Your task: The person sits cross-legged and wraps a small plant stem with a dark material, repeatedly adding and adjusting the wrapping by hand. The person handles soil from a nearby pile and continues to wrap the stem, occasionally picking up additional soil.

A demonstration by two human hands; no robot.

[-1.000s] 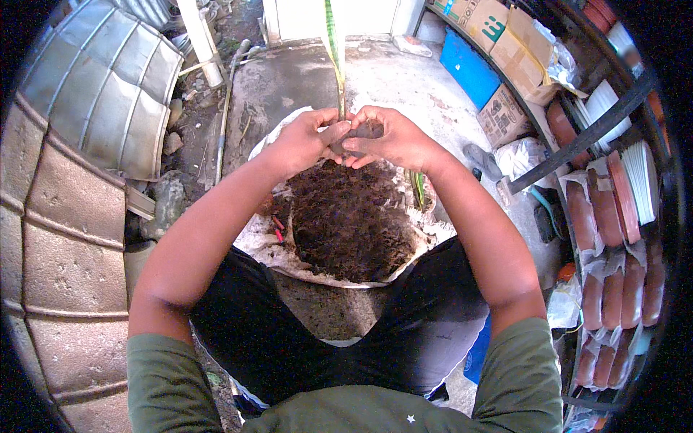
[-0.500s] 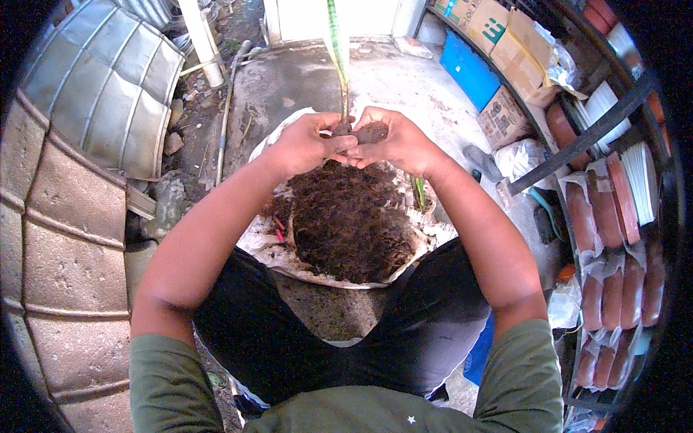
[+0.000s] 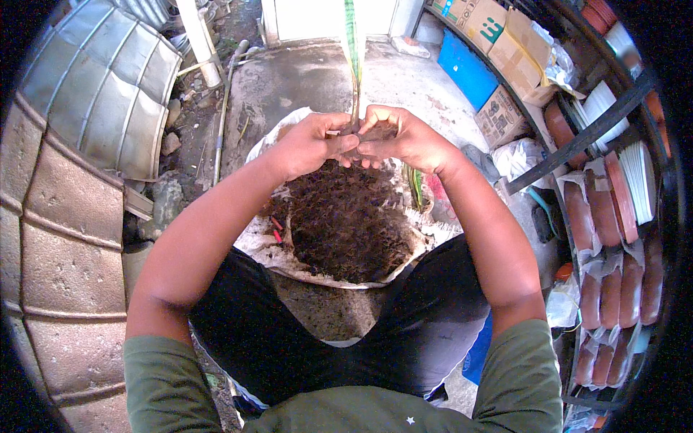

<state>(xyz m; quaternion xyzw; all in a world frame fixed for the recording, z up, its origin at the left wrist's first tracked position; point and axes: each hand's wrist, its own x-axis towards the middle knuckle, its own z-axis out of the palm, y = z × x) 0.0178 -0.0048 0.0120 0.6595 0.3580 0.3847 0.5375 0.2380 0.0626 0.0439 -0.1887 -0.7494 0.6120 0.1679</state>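
Observation:
My left hand (image 3: 320, 144) and my right hand (image 3: 397, 141) meet above the dark soil (image 3: 343, 224) in an opened white sack (image 3: 393, 276). Between them they hold a tall, striped green leaf cutting or plant (image 3: 352, 50) upright by its brownish base, with a dark soil clump at it; the fingers of both hands are curled round this base and clump, partly hiding it. A small red-handled tool (image 3: 276, 232) lies on the sack's left side. Another striped green leaf (image 3: 416, 187) is behind my right wrist, at the sack's right side.
Sheet-metal panels (image 3: 123, 86) and tan ridged slabs (image 3: 72, 260) stand at left, with pipes (image 3: 222, 123) beside them. At right, a rack (image 3: 592, 130) holds cardboard boxes (image 3: 520, 50), a blue bin (image 3: 462, 68) and wrapped brown pieces (image 3: 610, 289). A white door (image 3: 317, 18) is at the back.
The upright leaf has shifted a little to the right. My hands have moved slightly with it and still grip its base. A pink patch now shows beside my right wrist.

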